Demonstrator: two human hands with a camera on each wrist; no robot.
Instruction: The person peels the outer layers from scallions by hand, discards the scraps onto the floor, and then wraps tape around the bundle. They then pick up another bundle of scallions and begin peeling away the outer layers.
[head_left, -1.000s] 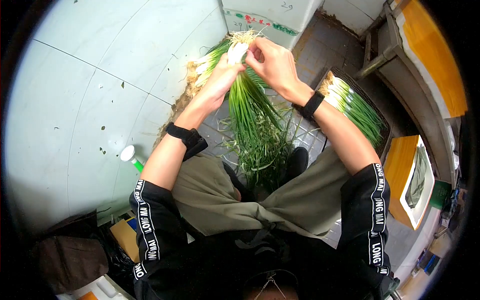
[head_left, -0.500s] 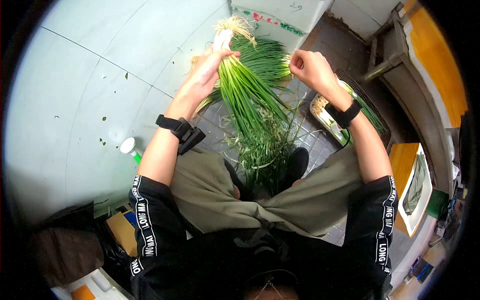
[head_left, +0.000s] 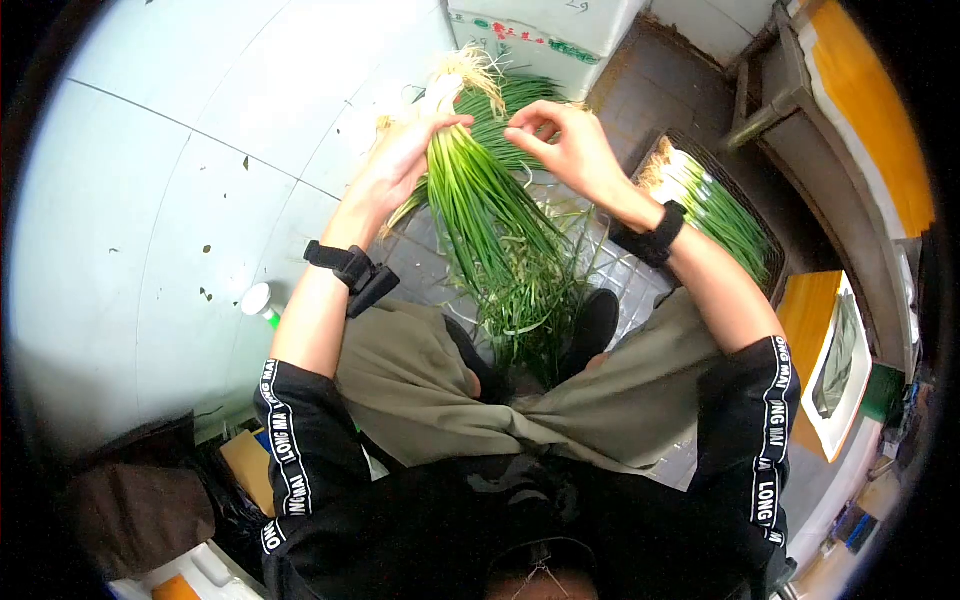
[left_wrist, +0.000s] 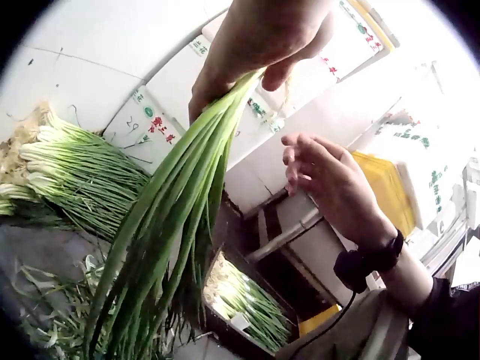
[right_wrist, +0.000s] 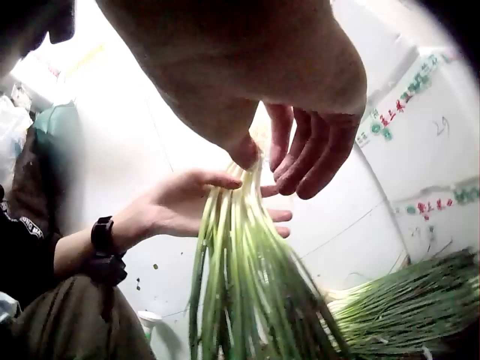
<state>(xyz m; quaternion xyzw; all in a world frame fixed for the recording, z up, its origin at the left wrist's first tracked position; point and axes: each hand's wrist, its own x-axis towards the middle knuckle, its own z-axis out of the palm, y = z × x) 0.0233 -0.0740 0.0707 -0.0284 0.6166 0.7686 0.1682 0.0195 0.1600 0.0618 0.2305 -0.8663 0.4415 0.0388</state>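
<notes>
A bunch of scallions (head_left: 485, 185) is held in my left hand (head_left: 405, 160), roots up and green leaves hanging down. The thumb lies across the pale stems, with the fingers behind them in the right wrist view. My right hand (head_left: 570, 150) hovers just right of the bunch, its fingers loosely bent. Nothing shows between those fingers (left_wrist: 300, 146) in the left wrist view. More scallions (left_wrist: 82, 165) lie on the floor behind the bunch, against the wall. Below the hanging leaves is a heap of loose, stripped leaves (head_left: 530, 325), between the shoes.
To the right, a dark basket (head_left: 738, 180) holds scallions (head_left: 705, 210) laid side by side. White foam boxes (head_left: 545, 30) with printed markings stand at the back. A tiled wall (head_left: 180, 200) borders the left. An orange-and-white box (head_left: 805, 320) sits at the right by a metal-legged table (head_left: 770, 125).
My right hand left the white stems, swung right towards the basket, then came back near the bunch. The left hand, still gripping the scallions, has shifted slightly left.
</notes>
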